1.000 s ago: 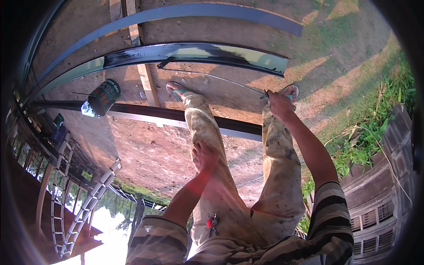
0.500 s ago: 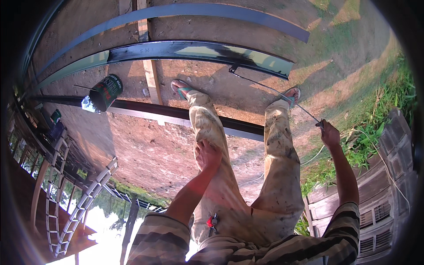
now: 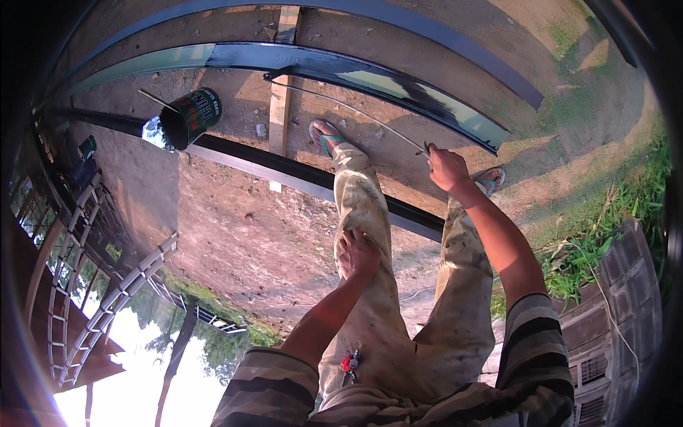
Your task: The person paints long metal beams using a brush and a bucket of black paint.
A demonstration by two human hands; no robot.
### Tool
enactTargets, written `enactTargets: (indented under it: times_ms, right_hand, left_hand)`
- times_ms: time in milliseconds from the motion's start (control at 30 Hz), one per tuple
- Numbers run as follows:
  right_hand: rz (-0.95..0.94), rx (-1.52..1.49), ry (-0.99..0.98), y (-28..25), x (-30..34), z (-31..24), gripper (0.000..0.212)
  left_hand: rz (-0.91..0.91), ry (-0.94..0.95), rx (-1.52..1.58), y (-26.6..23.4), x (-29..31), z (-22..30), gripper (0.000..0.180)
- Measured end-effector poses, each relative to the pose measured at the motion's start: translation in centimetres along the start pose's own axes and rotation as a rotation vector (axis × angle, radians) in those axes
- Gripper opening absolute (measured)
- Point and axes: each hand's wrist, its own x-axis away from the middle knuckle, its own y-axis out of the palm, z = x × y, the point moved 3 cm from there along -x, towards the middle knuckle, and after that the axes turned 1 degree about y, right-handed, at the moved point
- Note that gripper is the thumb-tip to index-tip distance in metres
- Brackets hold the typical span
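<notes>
My right hand (image 3: 448, 169) is closed around the end of a long thin rod, the handle of a paint roller (image 3: 348, 104). The small dark head of the roller touches the near edge of a long steel beam (image 3: 313, 58). Wet-looking black paint covers much of this beam, with pale green patches showing toward its right end and its far left. My left hand (image 3: 358, 252) rests on my left thigh, fingers spread over the stained trousers (image 3: 370, 306), and holds nothing.
A dark paint bucket (image 3: 196, 117) with a stick in it stands at the left by a black beam (image 3: 284, 172). Another painted beam (image 3: 427, 37) lies beyond. A timber piece (image 3: 279, 117) runs under the beams. Ladders (image 3: 117, 302) lean lower left; plants (image 3: 605, 242) grow at right.
My right hand has moved left and inward, carrying the roller head leftward along the beam. My view has tilted a little. The left hand stays on the thigh.
</notes>
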Motion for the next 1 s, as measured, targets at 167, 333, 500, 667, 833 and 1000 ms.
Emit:
enactTargets:
  times_ms: [167,333,500,667,833,1000]
  right_hand:
    - [0.145,0.026,-0.074,-0.1,-10.7,-13.1,0.027]
    - [0.018,0.065,-0.012,-1.4,-7.6,-13.2,0.026]
    - [-0.1,0.046,0.215,0.4,8.4,0.9,0.034]
    - [-0.07,0.06,0.071,-1.2,8.1,-1.2,0.033]
    - [-0.135,0.1,0.064,-2.5,-9.0,-16.1,0.024]
    - [-0.052,0.024,-0.035,-2.2,-21.0,-29.3,0.027]
  left_hand:
    - [-0.018,0.008,0.053,-0.7,-0.1,-0.7,0.043]
    - [-0.037,0.001,0.174,-4.1,-0.1,-2.2,0.035]
    - [-0.056,-0.006,0.297,-6.2,-1.2,-5.0,0.034]
    - [-0.085,-0.02,0.352,-6.6,-1.9,-7.1,0.038]
    - [-0.097,-0.009,0.379,-6.9,-2.3,-8.5,0.039]
    - [-0.114,0.036,0.393,-7.5,-2.4,-8.5,0.036]
